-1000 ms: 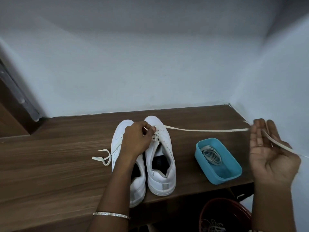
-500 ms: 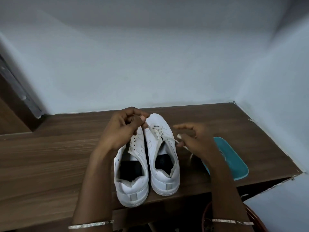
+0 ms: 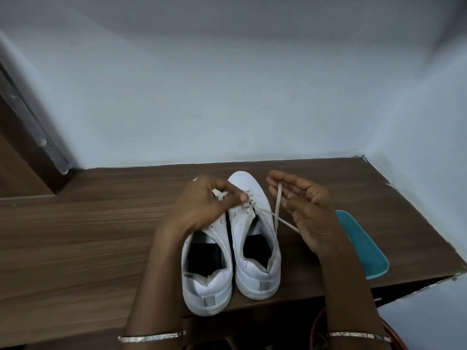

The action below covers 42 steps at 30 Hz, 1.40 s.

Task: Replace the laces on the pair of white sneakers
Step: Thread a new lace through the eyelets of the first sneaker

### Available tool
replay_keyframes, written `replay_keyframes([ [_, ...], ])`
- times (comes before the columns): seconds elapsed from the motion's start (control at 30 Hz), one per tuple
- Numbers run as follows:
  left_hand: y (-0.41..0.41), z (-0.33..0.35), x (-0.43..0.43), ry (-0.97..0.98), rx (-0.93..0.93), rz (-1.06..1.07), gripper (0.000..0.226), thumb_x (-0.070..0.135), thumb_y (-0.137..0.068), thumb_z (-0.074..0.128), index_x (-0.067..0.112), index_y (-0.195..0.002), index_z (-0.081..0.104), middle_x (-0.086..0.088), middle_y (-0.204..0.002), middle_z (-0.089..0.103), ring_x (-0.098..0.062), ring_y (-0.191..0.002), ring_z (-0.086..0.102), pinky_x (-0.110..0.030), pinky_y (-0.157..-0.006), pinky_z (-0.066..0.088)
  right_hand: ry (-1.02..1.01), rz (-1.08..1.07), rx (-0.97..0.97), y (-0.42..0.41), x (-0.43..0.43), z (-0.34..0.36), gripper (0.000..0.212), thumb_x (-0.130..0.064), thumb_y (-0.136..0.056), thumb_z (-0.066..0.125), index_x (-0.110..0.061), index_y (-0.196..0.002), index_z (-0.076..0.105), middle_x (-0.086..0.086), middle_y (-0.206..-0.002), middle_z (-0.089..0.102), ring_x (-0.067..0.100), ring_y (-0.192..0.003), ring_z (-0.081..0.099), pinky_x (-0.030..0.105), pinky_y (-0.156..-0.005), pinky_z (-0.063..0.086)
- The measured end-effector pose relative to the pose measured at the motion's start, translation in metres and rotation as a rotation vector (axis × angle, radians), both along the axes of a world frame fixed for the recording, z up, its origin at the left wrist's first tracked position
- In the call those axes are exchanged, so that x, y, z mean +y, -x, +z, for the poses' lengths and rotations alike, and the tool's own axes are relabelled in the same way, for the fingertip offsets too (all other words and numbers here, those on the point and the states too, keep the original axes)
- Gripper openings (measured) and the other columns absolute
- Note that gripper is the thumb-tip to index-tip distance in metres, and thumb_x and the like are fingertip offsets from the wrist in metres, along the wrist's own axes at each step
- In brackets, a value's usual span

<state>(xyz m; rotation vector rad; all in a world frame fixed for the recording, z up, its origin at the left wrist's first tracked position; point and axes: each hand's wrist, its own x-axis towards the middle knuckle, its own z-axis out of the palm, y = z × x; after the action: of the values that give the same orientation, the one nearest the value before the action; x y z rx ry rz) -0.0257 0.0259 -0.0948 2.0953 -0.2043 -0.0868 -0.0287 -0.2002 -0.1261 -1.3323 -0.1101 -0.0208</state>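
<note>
While the two white sneakers stand side by side near the table (image 3: 75, 236) edge, toes to twelve o'clock and heels to six, the work is all at the right sneaker (image 3: 255, 274). The left hand (image 3: 202, 205) reaches across the left sneaker (image 3: 209, 291), fingers curled, pinching the lace (image 3: 277, 210) by the front eyelets. The right hand (image 3: 303, 210) sits at three o'clock of that shoe, palm turned in, fingers loosely curled with the lace's free end hanging from them. I'd say the next threading goes in from the right, so the right hand is better placed. I count two sneakers, one lace in play and one teal tray (image 3: 361, 248) further towards three o'clock.
</note>
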Motion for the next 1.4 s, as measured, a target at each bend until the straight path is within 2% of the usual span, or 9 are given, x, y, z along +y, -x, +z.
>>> replay_keyframes([
  [0.17, 0.000, -0.010, -0.021, -0.353, 0.020, -0.050, 0.040, 0.059, -0.059, 0.087, 0.033, -0.084, 0.071, 0.015, -0.082, 0.066, 0.002, -0.079, 0.061, -0.022, -0.066, 0.044, 0.122, -0.197, 0.029, -0.003, 0.007, 0.001, 0.033, 0.004, -0.077, 0.080, -0.005, -0.109, 0.076, 0.008, -0.102, 0.079, 0.024, -0.102, 0.074, 0.032, -0.089, 0.059],
  [0.33, -0.006, -0.016, -0.016, -0.245, 0.077, -0.027, 0.019, 0.041, -0.071, 0.087, 0.026, -0.076, 0.076, 0.006, -0.080, 0.074, -0.008, -0.080, 0.067, -0.027, -0.073, 0.051, 0.197, -0.318, 0.014, -0.002, 0.002, -0.003, 0.017, -0.004, -0.075, 0.084, -0.003, -0.090, 0.078, 0.013, -0.084, 0.078, 0.024, -0.079, 0.074, 0.037, -0.083, 0.061],
  [0.5, -0.010, -0.020, -0.012, -0.094, 0.232, 0.004, 0.005, 0.022, -0.078, 0.083, 0.020, -0.081, 0.081, 0.007, -0.068, 0.073, 0.002, -0.050, 0.054, -0.020, -0.059, 0.044, -0.309, -0.156, 0.058, -0.001, 0.002, 0.007, 0.014, 0.000, -0.075, 0.072, 0.000, -0.089, 0.069, 0.010, -0.080, 0.074, 0.018, -0.079, 0.074, 0.028, -0.077, 0.061],
  [0.6, -0.012, -0.022, -0.014, -0.080, 0.287, 0.067, 0.003, 0.016, -0.079, 0.082, 0.018, -0.079, 0.081, 0.014, -0.049, 0.060, 0.003, -0.040, 0.045, -0.012, -0.046, 0.037, -0.415, -0.158, 0.067, -0.005, 0.003, 0.006, 0.017, 0.005, -0.077, 0.068, 0.001, -0.093, 0.067, 0.010, -0.083, 0.072, 0.019, -0.083, 0.075, 0.025, -0.076, 0.060],
  [0.77, -0.016, -0.029, -0.014, 0.003, 0.383, 0.113, 0.004, 0.008, -0.078, 0.081, 0.013, -0.079, 0.080, 0.001, -0.060, 0.064, -0.008, -0.048, 0.047, -0.019, -0.054, 0.041, -0.065, -0.222, 0.167, -0.006, 0.004, -0.014, 0.017, 0.015, -0.087, 0.065, 0.002, -0.095, 0.072, 0.023, -0.099, 0.070, 0.028, -0.090, 0.072, 0.028, -0.078, 0.062],
  [0.9, -0.016, -0.029, -0.013, 0.127, 0.461, 0.108, 0.002, 0.001, -0.084, 0.076, 0.002, -0.085, 0.078, -0.011, -0.069, 0.066, -0.008, -0.042, 0.039, -0.017, -0.043, 0.033, 0.234, -0.178, 0.185, -0.011, 0.004, -0.021, 0.027, 0.010, -0.090, 0.061, -0.010, -0.095, 0.079, 0.013, -0.095, 0.077, 0.018, -0.077, 0.068, 0.022, -0.069, 0.057],
  [1.0, -0.016, -0.030, -0.012, 0.211, 0.495, 0.096, 0.010, -0.004, -0.087, 0.070, 0.002, -0.081, 0.076, -0.009, -0.066, 0.069, -0.006, -0.039, 0.034, -0.015, -0.038, 0.027, 0.378, -0.150, 0.159, -0.013, 0.009, -0.024, 0.020, -0.005, -0.091, 0.069, -0.020, -0.095, 0.081, 0.003, -0.083, 0.077, 0.013, -0.076, 0.066, 0.022, -0.066, 0.053],
  [1.13, -0.014, -0.029, -0.011, 0.262, 0.506, 0.087, 0.008, -0.008, -0.087, 0.068, -0.005, -0.089, 0.075, -0.011, -0.067, 0.069, -0.004, -0.034, 0.033, -0.014, -0.035, 0.027, 0.617, -0.100, 0.012, -0.015, 0.020, -0.027, 0.014, -0.033, -0.087, 0.078, -0.027, -0.100, 0.081, -0.013, -0.092, 0.078, 0.001, -0.091, 0.071, 0.028, -0.085, 0.057],
  [1.4, -0.014, -0.029, -0.009, 0.277, 0.514, 0.070, 0.009, -0.008, -0.088, 0.067, -0.012, -0.094, 0.071, -0.011, -0.068, 0.071, -0.004, -0.033, 0.033, -0.014, -0.033, 0.026, 0.616, -0.202, -0.014, -0.017, 0.037, -0.022, 0.007, -0.023, -0.080, 0.085, -0.017, -0.083, 0.082, -0.009, -0.075, 0.076, -0.003, -0.073, 0.069, 0.010, -0.066, 0.049],
])
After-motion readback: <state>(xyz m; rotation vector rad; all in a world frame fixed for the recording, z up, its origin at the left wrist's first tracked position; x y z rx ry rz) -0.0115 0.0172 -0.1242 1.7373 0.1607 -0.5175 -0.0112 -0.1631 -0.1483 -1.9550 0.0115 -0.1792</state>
